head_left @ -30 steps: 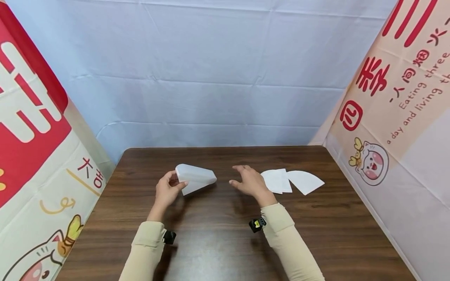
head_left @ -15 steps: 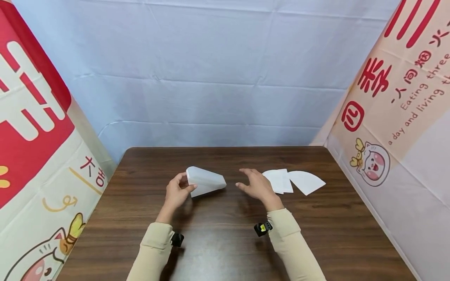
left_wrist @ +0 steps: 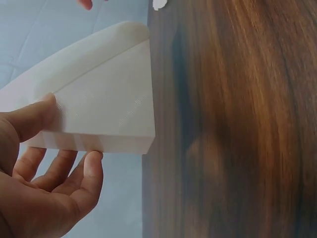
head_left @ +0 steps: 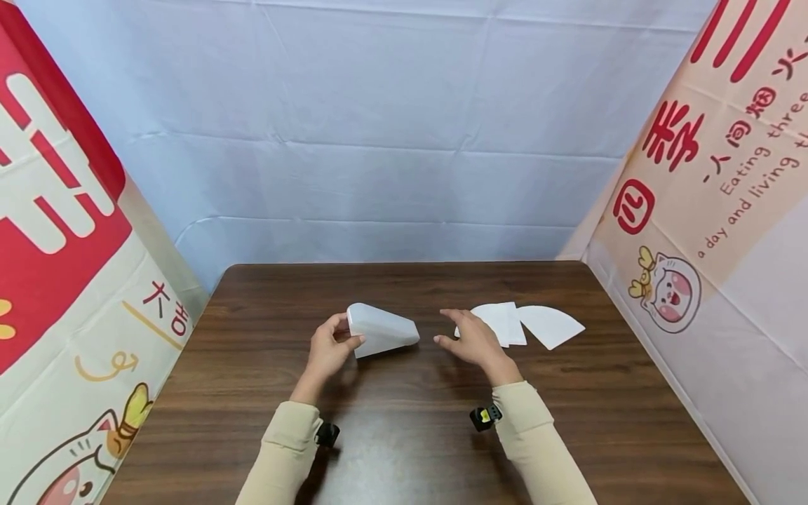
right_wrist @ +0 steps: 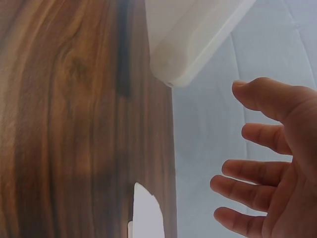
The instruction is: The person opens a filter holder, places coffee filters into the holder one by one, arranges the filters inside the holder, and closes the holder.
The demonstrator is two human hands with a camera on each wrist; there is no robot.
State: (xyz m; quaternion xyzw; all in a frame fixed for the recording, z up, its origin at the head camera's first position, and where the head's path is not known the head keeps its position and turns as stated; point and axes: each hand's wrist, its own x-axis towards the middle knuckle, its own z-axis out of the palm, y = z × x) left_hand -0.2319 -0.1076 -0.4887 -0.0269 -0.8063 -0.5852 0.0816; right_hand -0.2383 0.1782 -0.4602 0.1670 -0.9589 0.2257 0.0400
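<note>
Pinching a white wedge [head_left: 383, 331], left hand [head_left: 330, 350] faces loosely spread right hand [head_left: 477, 341].

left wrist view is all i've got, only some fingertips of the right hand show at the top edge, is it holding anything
Observer: No, the right hand holds nothing.
operator: ok and does the case touch any loose paper
Observer: No, in the head view the white papers lie on the table by the right hand, apart from the case.
</note>
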